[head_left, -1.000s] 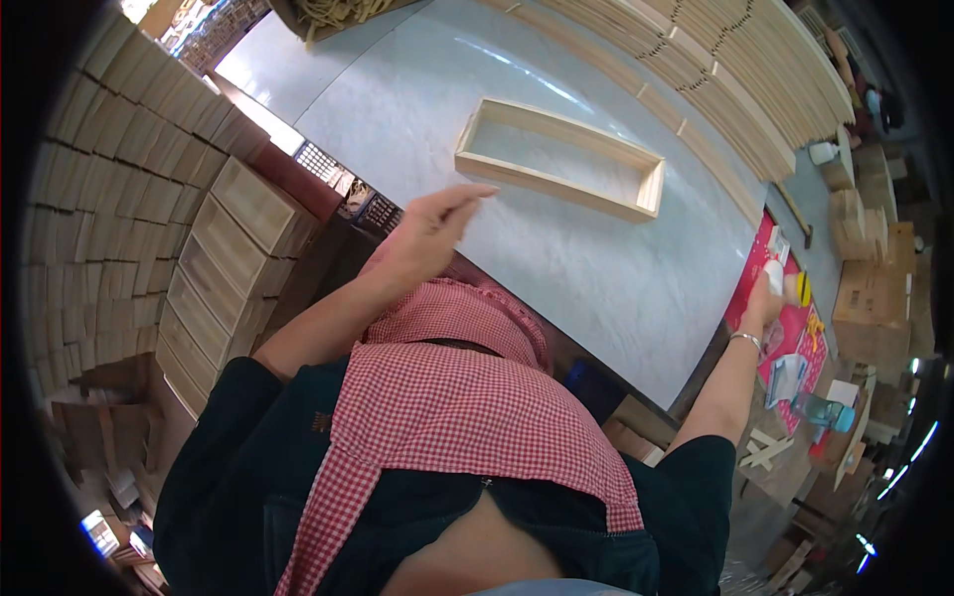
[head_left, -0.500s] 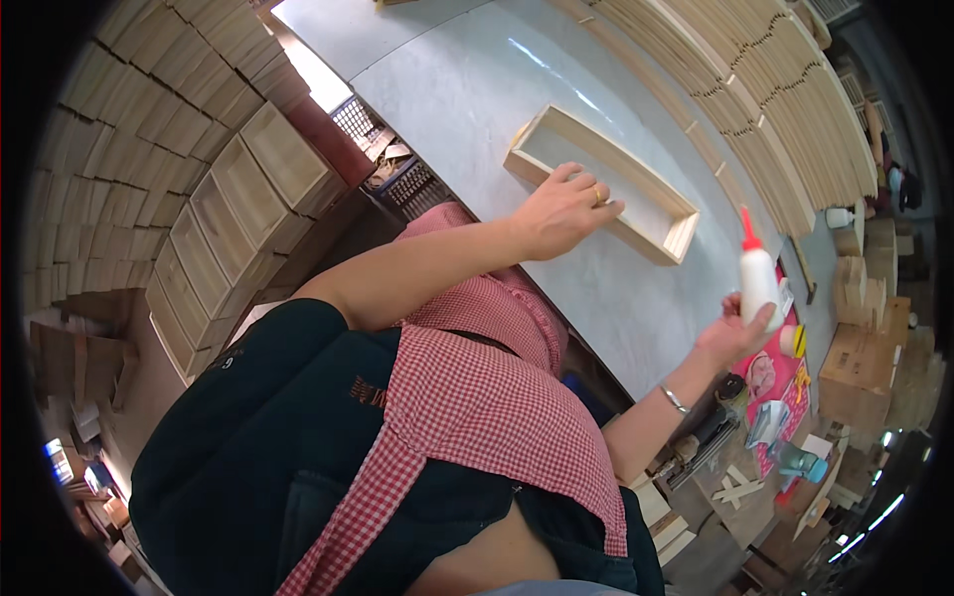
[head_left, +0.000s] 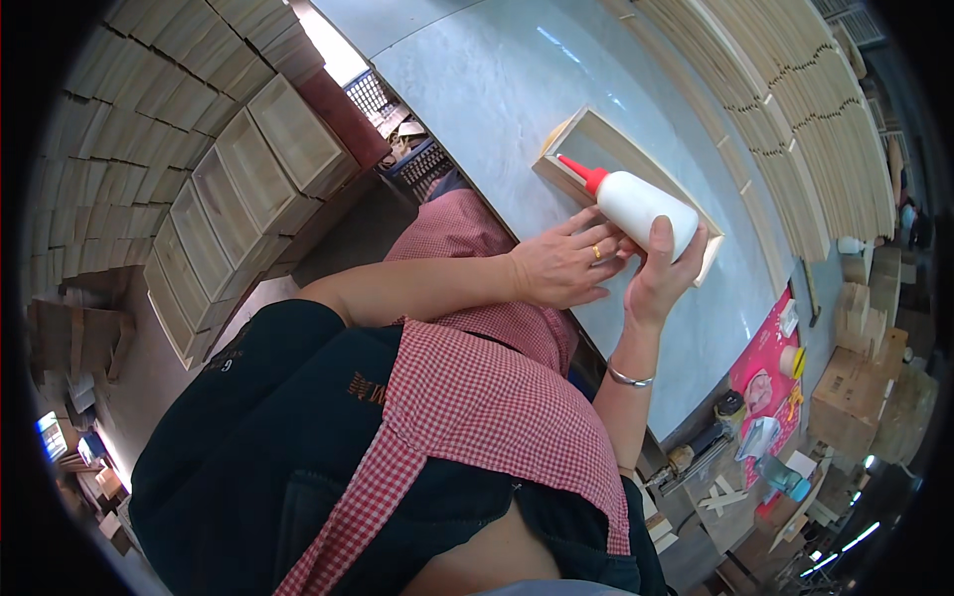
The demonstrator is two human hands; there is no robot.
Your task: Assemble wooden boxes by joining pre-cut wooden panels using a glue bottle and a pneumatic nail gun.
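The largest thing is the pale grey table (head_left: pixel 477 89), which lies under the wooden frame (head_left: pixel 614 144) and extends on all sides of it. Far to the left of this frame rises a big stack of wooden pieces (head_left: pixel 119 189). To the upper right of the frame, long wooden strips (head_left: pixel 785 114) are laid in close rows. Left of the frame, but nearer to it than the big stack, several open wooden boxes (head_left: pixel 253 169) are piled. To the lower right of the frame there is a pink mat (head_left: pixel 753 375) with small objects on it. The frame itself is long, rectangular and set slantwise. The white bottle (head_left: pixel 646 211) is tilted above the frame, and its red nozzle (head_left: pixel 581 174) points towards the frame's upper left end; whether they touch, I cannot tell. The right hand (head_left: pixel 664 276), at the frame's lower right end, is closed around the bottle's base part. The left hand (head_left: pixel 566 260), just below the frame's near side, is fairly open, its fingers spread and slightly bent; its palm is hidden, but no object shows in it.
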